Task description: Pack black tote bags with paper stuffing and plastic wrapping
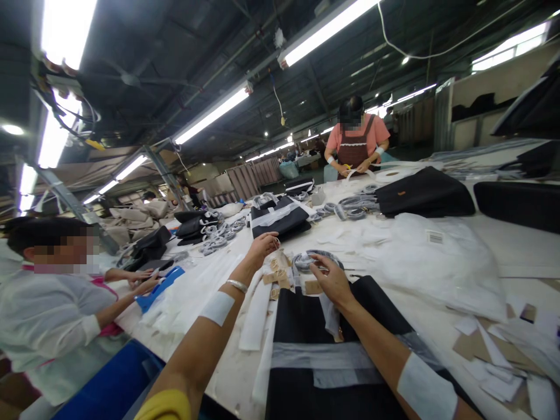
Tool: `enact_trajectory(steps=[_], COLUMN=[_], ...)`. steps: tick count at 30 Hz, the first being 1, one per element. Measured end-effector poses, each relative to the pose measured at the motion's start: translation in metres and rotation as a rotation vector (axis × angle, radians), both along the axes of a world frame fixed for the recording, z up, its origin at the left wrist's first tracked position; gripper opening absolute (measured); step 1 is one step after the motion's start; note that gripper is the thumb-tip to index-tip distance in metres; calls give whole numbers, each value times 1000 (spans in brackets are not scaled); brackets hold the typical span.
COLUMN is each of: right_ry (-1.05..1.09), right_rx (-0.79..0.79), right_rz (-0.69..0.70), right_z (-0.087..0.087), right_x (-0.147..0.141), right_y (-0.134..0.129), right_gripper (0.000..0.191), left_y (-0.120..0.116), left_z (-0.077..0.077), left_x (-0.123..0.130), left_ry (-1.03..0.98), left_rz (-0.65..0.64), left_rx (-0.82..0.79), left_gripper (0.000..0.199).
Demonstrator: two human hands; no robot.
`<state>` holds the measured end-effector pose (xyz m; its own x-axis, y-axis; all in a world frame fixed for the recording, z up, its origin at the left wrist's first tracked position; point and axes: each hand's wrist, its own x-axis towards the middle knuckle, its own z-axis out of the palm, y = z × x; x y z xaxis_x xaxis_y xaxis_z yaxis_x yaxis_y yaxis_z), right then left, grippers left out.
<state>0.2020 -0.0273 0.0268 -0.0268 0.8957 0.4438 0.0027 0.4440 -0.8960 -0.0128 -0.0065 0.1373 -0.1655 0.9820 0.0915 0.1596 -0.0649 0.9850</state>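
Head view: the left hand (263,246) pinches a thin string (277,241) above cardboard tags (276,277); the right hand (332,283) curls beside a wrapped strap coil (301,261), its grip unclear. A black bag (300,324) lies near on the worktop (225,376).

A white table (516,239) carries a near black bag (306,326) banded with translucent wrap. Left of that bag lie white strips (256,315) and white sheeting (188,303); beyond it, another black bag (284,220); to its right, a filled plastic sack (437,262) and paper scraps (494,350).
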Motion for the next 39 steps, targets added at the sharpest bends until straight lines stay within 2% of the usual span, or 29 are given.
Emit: enact_trajectory(steps=[5, 10, 13, 18, 22, 24, 26, 28, 30, 32, 35, 39], right_ry=[73, 173, 313, 376, 320, 293, 258, 189, 107, 52, -8, -134], right_rx=[-23, -6, -90, -209, -195, -178, -138, -79, -15, 37, 100, 129], right_rz=[72, 284, 423, 503, 518, 530, 493, 375, 238, 156, 119, 99], right_z=[1, 3, 8, 13, 13, 11, 9, 7, 6, 5, 4, -1], right_x=[0, -1, -1, 0, -1, -1, -1, 1, 3, 5, 6, 6], right_y=[0, -4, -8, -13, -14, -12, -9, -5, -3, -2, -2, 1], right_gripper=[40, 65, 75, 58, 52, 55, 58, 59, 58, 57, 52, 49], left_y=[-20, -31, -37, -41, -37, -35, -35, -36, -39, -41, -42, -43], left_z=[13, 21, 21, 25, 27, 25, 21, 19, 19, 19, 19, 13], left_x=[19, 51, 69, 81, 74, 68, 59, 48, 36, 25, 14, 14], left_ry=[-22, -91, -164, -307, -425, -265, 66, 389, 564, 640, 666, 574], left_rz=[-100, -247, -327, -393, -338, -288, -283, -326, -381, -401, -366, -251], left_rx=[10, -15, -51, -49, 85, 155, 190, 182, 149, 116, 107, 126], left_gripper=[35, 42, 43, 42, 40, 41, 46, 54, 57, 46, 23, 28])
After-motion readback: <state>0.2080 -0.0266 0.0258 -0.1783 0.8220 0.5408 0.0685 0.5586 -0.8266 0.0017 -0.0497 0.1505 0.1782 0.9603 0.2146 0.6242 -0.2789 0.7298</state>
